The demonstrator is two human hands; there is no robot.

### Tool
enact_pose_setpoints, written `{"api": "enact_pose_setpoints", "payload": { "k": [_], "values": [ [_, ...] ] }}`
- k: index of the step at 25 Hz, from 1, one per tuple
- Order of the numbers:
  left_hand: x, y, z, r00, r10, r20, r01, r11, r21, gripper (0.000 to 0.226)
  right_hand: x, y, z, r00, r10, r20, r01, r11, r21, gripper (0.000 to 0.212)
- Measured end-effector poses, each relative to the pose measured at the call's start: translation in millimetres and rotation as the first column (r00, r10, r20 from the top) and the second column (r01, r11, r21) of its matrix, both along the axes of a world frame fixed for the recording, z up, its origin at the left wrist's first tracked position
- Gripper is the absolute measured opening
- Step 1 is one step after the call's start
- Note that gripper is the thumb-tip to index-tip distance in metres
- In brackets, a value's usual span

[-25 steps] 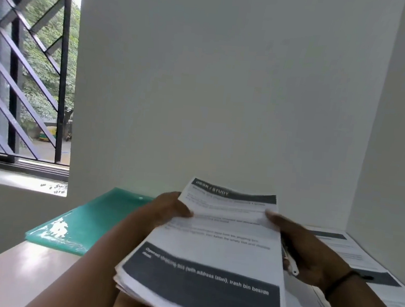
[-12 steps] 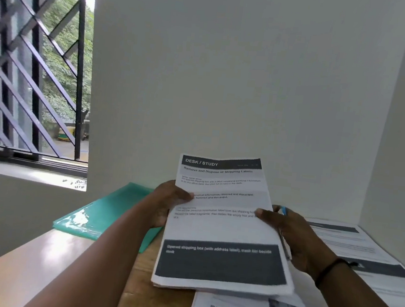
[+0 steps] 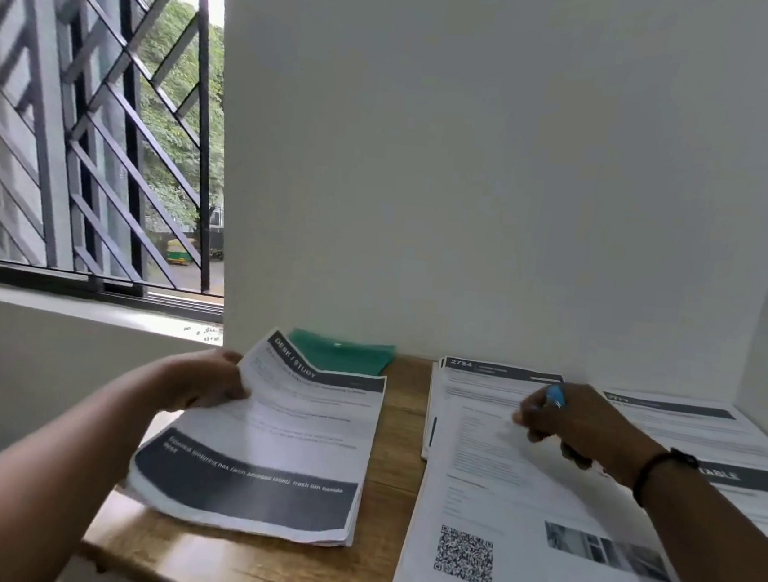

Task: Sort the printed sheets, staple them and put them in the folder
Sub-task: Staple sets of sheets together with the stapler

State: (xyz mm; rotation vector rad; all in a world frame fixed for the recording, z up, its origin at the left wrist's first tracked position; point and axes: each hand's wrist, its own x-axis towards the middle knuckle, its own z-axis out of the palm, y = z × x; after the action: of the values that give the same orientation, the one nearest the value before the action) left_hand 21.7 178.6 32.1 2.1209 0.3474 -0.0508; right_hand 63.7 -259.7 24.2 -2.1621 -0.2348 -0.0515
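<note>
Left hand (image 3: 204, 383) grips the stack (image 3: 264, 443) by its far left edge, near edge on the counter (image 3: 399, 433), probably to set it aside as a sorted pile; folder (image 3: 343, 355) lies behind it. Right hand (image 3: 566, 423), fingers curled round a blue pen (image 3: 556, 395), hovers over the middle pile (image 3: 494, 489).

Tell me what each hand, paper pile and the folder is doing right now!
Left hand: grips the DESK / STUDY stack's left edge.
DESK / STUDY stack: far-left corner lifted, near end on the desk.
Right hand: curled round a blue pen.
QR-code sheets: lying flat.
Green folder: flat, partly covered.
</note>
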Motion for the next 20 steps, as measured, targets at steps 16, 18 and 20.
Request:
{"api": "enact_pose_setpoints", "payload": {
  "k": [16, 18, 20],
  "values": [
    [-34.8, -222.4, 6.3, 0.929, -0.348, -0.129, 0.371, 0.874, 0.314, 0.043, 8.9, 0.7, -10.6, 0.997, -0.065, -0.035, 0.043, 0.894, -0.445, 0.038],
    [-38.5, -231.2, 2.4, 0.949, -0.307, -0.076, 0.314, 0.887, 0.339, 0.053, 9.4, -0.3, -12.1, 0.997, -0.063, -0.035, 0.041, 0.894, -0.447, 0.037],
    [-39.1, -235.6, -1.7, 0.966, -0.256, -0.032, 0.251, 0.903, 0.35, 0.056, 9.6, -1.2, -13.1, 0.997, -0.06, -0.055, 0.031, 0.904, -0.427, 0.038]
  ]
}}
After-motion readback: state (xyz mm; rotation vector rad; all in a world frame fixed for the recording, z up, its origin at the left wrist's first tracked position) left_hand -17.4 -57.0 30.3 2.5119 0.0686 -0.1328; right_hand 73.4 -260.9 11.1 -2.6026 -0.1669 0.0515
